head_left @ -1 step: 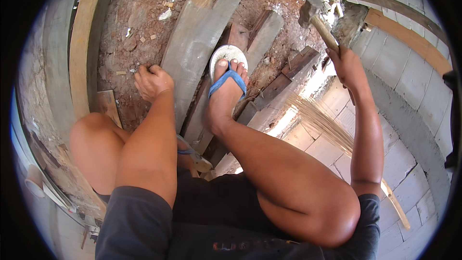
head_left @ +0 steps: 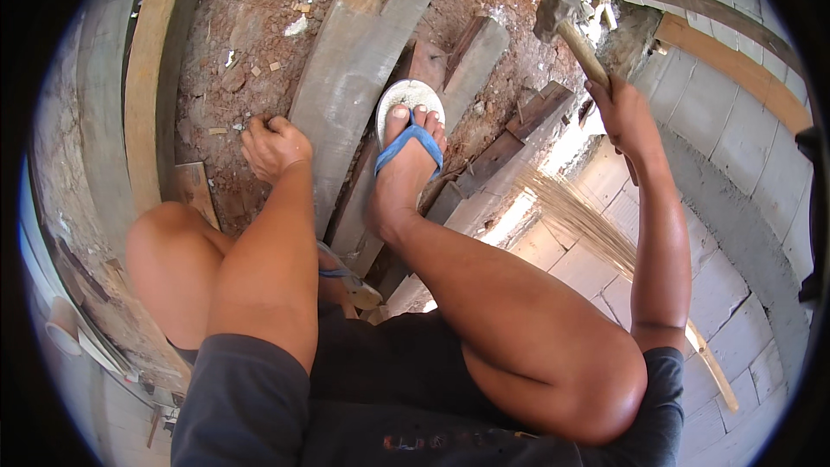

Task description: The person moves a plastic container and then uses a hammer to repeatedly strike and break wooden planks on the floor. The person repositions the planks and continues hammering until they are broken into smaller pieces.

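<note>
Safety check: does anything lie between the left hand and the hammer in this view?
Yes: from left hand to hammer, a wide grey board, the white-soled sandal and a shorter board lie between.

dark grey short-sleeved shirt [head_left: 251,389] | black shorts [head_left: 385,355] | white flip-flop [head_left: 417,93], blue strap [head_left: 395,150]

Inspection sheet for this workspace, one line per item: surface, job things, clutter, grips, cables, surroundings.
Surface: reddish soil, uneven, with wooden boards lying on it.
Job things: hammer with wooden handle, held off the ground at right.
Clutter: small wood chips and a white fragment on the soil.
Grips: right hand closed around the hammer handle; left hand curled beside a board, contents hidden.
Cables: nothing seen.
Surroundings: pale blockwork at right; bundle of thin tan strands.
</note>
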A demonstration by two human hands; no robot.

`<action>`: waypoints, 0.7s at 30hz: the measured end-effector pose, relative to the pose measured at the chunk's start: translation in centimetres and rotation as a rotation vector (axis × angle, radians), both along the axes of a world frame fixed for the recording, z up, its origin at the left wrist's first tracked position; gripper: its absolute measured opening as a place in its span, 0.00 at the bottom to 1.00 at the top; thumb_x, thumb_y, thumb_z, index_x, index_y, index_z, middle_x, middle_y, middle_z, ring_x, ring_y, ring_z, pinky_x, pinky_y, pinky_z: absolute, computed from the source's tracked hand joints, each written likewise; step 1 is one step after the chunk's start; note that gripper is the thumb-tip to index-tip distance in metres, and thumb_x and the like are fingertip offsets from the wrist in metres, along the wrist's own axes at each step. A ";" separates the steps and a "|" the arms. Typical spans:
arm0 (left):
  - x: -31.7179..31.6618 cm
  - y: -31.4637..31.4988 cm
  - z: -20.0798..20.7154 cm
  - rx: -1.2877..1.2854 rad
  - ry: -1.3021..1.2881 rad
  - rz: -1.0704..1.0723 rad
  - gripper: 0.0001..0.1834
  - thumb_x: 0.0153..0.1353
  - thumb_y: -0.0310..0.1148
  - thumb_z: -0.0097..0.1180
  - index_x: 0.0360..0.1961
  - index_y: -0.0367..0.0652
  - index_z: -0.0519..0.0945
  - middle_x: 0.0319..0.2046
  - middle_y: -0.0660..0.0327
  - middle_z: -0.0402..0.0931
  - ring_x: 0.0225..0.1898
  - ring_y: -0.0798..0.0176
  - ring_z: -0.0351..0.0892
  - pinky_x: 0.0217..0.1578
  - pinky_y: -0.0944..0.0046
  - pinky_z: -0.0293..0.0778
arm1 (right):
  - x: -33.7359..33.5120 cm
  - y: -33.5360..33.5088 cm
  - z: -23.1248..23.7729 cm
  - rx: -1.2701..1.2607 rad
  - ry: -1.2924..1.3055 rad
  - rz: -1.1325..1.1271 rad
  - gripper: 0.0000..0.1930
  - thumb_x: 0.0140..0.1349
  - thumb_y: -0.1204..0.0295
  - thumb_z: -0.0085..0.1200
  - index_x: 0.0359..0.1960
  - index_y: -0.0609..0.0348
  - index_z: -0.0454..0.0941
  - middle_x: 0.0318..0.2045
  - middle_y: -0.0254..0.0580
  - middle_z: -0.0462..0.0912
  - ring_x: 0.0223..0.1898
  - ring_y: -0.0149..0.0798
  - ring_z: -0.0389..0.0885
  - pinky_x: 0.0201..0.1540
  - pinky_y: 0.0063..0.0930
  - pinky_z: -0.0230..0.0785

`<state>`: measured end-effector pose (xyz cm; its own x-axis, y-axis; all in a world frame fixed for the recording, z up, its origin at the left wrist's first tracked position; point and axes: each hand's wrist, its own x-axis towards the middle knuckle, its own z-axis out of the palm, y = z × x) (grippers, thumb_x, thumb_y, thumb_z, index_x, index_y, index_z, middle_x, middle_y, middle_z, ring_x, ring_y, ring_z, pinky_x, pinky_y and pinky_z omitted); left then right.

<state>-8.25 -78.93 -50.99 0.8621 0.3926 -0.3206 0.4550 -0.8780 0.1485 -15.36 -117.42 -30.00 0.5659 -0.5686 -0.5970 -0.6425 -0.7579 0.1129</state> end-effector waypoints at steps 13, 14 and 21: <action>0.0 0.2 -0.2 0.009 -0.001 -0.007 0.16 0.58 0.39 0.46 0.43 0.49 0.80 0.44 0.58 0.73 0.52 0.53 0.70 0.51 0.49 0.69 | -2.1 1.3 0.2 0.035 0.045 0.129 0.19 0.67 0.56 0.50 0.36 0.63 0.75 0.26 0.63 0.80 0.31 0.65 0.80 0.36 0.54 0.71; 0.0 0.2 -0.2 0.014 0.014 -0.006 0.16 0.58 0.39 0.46 0.43 0.49 0.80 0.44 0.58 0.73 0.52 0.53 0.70 0.51 0.49 0.69 | -2.4 1.4 0.3 0.036 0.053 0.105 0.18 0.67 0.56 0.50 0.37 0.62 0.75 0.26 0.63 0.80 0.31 0.65 0.79 0.36 0.54 0.70; 0.0 0.3 -0.2 -0.017 0.009 -0.001 0.16 0.57 0.39 0.46 0.42 0.47 0.80 0.44 0.58 0.74 0.51 0.51 0.70 0.51 0.49 0.69 | -3.8 0.9 0.2 0.028 0.019 0.230 0.17 0.67 0.58 0.51 0.37 0.62 0.72 0.23 0.62 0.78 0.29 0.64 0.77 0.33 0.50 0.68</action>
